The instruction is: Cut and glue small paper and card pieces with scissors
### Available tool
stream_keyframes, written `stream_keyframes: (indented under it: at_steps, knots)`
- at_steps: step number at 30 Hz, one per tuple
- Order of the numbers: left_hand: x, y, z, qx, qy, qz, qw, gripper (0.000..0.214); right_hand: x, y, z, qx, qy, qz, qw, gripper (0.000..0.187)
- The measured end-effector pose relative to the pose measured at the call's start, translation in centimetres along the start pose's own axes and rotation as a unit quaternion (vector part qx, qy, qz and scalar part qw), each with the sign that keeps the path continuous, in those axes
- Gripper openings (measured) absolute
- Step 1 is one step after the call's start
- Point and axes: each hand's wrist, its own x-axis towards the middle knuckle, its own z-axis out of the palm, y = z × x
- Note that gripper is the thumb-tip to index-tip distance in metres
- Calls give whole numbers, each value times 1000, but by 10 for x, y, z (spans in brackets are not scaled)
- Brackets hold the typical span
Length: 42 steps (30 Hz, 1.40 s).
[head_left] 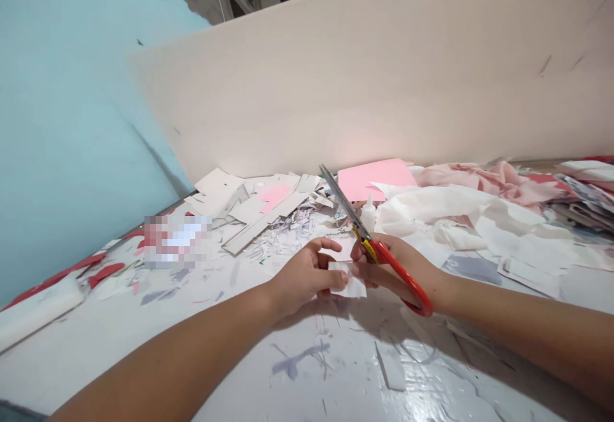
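Note:
A small piece of white paper [354, 286] is pinched between thumb and fingers of my left hand [307, 275], low over the table. My right hand [403, 262] carries red-handled scissors [405, 281], their blades pointing up and away to the left. The thumb and a finger of that same hand also touch the paper's right edge. Part of the grip on the scissors is hidden behind the handle. Just past my right hand stands a small white bottle [368, 213] with a narrow tip.
Paper scraps and grey-white board strips [263, 222] litter the white table [230, 371]. Pink card [377, 179] lies at the back against a pale partition [364, 77]. White tissue-like sheets [470, 211] spread to the right. At left are red pieces [106, 273] and a white roll [43, 310].

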Motion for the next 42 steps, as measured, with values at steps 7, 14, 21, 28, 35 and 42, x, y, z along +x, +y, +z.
stream_keyframes:
  at_steps: [7,14,21,28,35,42]
  knots:
    - [2,-5,-6,12,-86,-18,996,25,1,10,1,-41,-67,-9,997,13]
    - [2,-3,-10,16,-85,-43,995,30,2,2,-1,-32,-32,2,999,17]
    - [9,-7,-11,12,-17,30,999,29,7,16,-5,78,-25,-56,995,36]
    - [17,-7,-17,33,80,95,992,26,1,22,-9,-75,-14,-116,990,60]
    - [16,-4,-15,12,115,130,985,25,0,9,-11,-101,-6,-92,991,54]
    - [4,13,-10,-21,130,193,972,20,-4,-2,-6,-127,-26,-39,991,47]
